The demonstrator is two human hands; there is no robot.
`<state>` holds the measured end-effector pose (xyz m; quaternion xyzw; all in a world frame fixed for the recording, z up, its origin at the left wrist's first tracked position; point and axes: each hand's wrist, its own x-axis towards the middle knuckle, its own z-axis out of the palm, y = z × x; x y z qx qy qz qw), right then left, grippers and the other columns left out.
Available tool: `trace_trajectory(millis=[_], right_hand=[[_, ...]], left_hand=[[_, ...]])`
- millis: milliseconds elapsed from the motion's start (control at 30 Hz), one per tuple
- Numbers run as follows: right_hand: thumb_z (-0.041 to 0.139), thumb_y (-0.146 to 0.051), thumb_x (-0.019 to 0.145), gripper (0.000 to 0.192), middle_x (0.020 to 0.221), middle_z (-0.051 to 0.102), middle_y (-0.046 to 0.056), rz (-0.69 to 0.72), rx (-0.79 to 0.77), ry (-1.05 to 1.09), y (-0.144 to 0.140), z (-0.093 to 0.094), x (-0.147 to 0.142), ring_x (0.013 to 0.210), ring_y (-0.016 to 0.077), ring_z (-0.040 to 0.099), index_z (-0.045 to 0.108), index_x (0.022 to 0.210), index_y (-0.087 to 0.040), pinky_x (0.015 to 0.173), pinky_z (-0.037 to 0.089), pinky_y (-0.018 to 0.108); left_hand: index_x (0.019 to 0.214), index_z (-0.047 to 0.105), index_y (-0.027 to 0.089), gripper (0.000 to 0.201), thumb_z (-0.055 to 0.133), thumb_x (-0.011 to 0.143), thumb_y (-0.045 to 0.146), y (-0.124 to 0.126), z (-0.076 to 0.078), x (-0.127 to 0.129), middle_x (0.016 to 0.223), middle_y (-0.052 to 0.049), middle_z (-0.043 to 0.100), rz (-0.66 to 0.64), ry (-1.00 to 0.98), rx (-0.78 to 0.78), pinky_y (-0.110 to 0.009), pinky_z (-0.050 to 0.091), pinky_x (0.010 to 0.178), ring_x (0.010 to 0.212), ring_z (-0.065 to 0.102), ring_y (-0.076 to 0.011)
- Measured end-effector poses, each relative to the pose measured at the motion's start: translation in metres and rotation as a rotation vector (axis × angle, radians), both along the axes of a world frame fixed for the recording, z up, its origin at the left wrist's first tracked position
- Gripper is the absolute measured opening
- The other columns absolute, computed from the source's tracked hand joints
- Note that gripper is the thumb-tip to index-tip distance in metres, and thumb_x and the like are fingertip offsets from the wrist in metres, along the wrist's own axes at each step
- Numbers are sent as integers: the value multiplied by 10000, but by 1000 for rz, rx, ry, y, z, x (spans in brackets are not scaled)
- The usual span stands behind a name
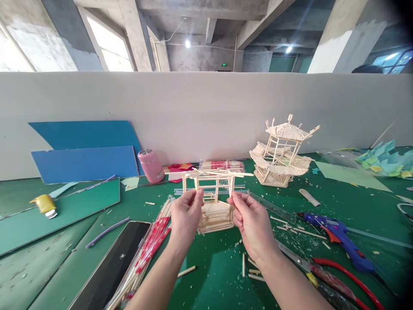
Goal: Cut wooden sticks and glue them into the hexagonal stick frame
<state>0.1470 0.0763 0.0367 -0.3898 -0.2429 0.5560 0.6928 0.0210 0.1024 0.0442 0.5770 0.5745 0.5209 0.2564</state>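
Note:
A small pavilion frame (217, 211) built of thin wooden sticks stands in the middle, with uprights and a top ring of sticks over a layered base. My left hand (187, 212) is closed, thumb and fingers pinching a left upright near its top. On the other side, my right hand (251, 215) pinches the right front post just under the top ring. Part of the frame's left side is hidden behind my left hand. One long stick on top juts out to the right. Behind, a larger stick pavilion (285, 155) with a slatted roof stands at the right.
A glue gun (338, 237), red-handled pliers (342, 275) and loose stick pieces (256, 275) lie on the right. To the left are a phone (112, 262), bagged sticks (155, 241), a yellow-handled tool (45, 204) and a pink flask (151, 165). A grey partition (193, 112) rises behind.

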Motion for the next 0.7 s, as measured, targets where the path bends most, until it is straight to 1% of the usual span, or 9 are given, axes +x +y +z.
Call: trace_trajectory(millis=[200, 500, 600, 700], right_hand=[[722, -307, 630, 202, 649, 621, 2, -5, -4, 1, 0, -1, 0, 393, 18, 305, 600, 707, -165, 367, 205, 176], [716, -295, 642, 217, 643, 629, 3, 3, 1, -1, -1, -2, 1, 396, 16, 307, 570, 739, -166, 375, 208, 164], [717, -290, 629, 246, 614, 632, -7, -8, -2, -5, -1, -2, 1, 386, 20, 305, 551, 776, -182, 375, 216, 161], [707, -294, 635, 281, 613, 631, -5, 1, -7, -23, -3, -2, 3, 385, 23, 296, 578, 856, -179, 376, 219, 166]], left_hand=[[482, 504, 159, 348, 523, 763, 363, 1, -2, -1, 448, 55, 384, -2, 4, 12, -196, 264, 427, 443, 329, -90], [499, 509, 160, 323, 524, 763, 347, -5, 2, 0, 466, 55, 391, -24, 5, -5, -196, 280, 462, 474, 344, -99], [495, 518, 157, 336, 527, 761, 361, -5, 1, -2, 456, 59, 387, -38, 2, -13, -196, 270, 455, 459, 337, -94], [500, 538, 154, 339, 531, 762, 370, -6, 1, -3, 454, 57, 398, -61, -3, -18, -198, 268, 448, 453, 344, -94]])
